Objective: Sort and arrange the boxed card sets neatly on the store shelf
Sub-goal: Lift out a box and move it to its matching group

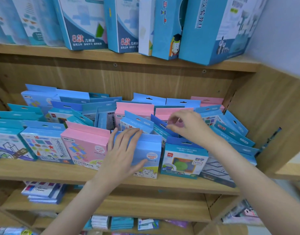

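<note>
Both forearms enter from the bottom edge, elbows cut off. Left hand (124, 154) lies flat with straight fingers on the front of a light blue box (146, 153) standing at the near edge of the wooden shelf (44, 172), covering most of its print. Right hand (188, 126) reaches farther back among the boxed card sets (134, 112), fingers curled at a pink box (164, 114); whether it pinches the box or only touches it, cannot tell. Sets stand in loose, leaning rows of blue and pink, back rows mostly hidden by front ones, labels blurred. Near pink box (85, 146) stands just left of the left hand. Upper shelf holds tall blue boxes (171, 28), tops cut off. Lower shelves hold stacked packs (42, 192), blurred. Pale wall (285, 31) at right.
</note>
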A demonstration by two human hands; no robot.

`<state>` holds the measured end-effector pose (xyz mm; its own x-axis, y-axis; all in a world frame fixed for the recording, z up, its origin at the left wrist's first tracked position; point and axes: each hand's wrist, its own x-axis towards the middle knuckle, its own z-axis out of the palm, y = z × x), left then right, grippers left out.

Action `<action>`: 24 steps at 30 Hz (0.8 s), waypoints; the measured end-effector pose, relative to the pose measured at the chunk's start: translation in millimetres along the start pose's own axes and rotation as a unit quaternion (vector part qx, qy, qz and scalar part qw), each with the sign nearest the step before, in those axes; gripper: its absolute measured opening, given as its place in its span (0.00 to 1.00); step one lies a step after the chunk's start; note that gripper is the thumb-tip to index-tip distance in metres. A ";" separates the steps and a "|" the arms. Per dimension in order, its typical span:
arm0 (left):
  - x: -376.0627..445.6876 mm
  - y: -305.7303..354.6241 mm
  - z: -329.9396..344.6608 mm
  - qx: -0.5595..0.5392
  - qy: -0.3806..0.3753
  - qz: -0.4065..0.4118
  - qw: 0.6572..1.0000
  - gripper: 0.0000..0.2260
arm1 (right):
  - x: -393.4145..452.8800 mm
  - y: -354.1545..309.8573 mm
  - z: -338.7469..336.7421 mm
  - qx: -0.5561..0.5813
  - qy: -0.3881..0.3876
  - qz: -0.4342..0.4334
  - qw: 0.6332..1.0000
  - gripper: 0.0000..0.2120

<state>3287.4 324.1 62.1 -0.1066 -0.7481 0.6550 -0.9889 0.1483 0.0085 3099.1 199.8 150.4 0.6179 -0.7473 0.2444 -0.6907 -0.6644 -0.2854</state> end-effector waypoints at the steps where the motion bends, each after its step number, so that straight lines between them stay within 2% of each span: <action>1: 0.0 -0.6 -0.3 0.000 -0.004 0.000 1.000 0.31 | 10.4 -4.1 0.8 -0.028 -0.049 0.027 0.998 0.12; 3: 0.0 -0.8 -1.2 0.000 -0.013 0.001 1.000 0.31 | 26.3 -5.9 7.1 -0.057 -0.110 0.058 0.991 0.08; 6: 0.0 -0.5 -2.9 0.001 -0.023 -0.003 1.000 0.30 | 35.8 -4.7 12.9 -0.041 -0.108 0.075 0.990 0.16; 9: -0.7 -0.2 -3.1 0.001 -0.024 -0.002 1.000 0.30 | 37.4 -1.8 14.5 -0.033 -0.053 0.066 0.996 0.11; 16: 1.4 3.7 0.1 0.010 -0.023 -0.011 1.000 0.31 | 39.0 0.3 3.0 0.020 0.116 0.007 0.993 0.10; 18: 4.3 5.5 0.8 0.010 -0.020 -0.015 1.000 0.31 | 39.4 2.7 1.4 0.026 0.094 -0.012 0.995 0.09; 22: 17.1 11.3 1.6 0.002 -0.015 -0.020 1.000 0.30 | 39.0 8.6 12.8 -0.033 -0.018 -0.030 0.999 0.09; 24: 23.9 11.8 2.0 0.010 -0.022 -0.013 1.000 0.29 | 38.2 13.9 21.7 -0.065 -0.035 -0.037 0.997 0.09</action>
<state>3272.9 306.7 76.4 -0.0848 -0.7791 0.6211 -0.9931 0.1165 0.0105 3121.3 162.2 135.7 0.6907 -0.6969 0.1931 -0.6821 -0.7165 -0.1462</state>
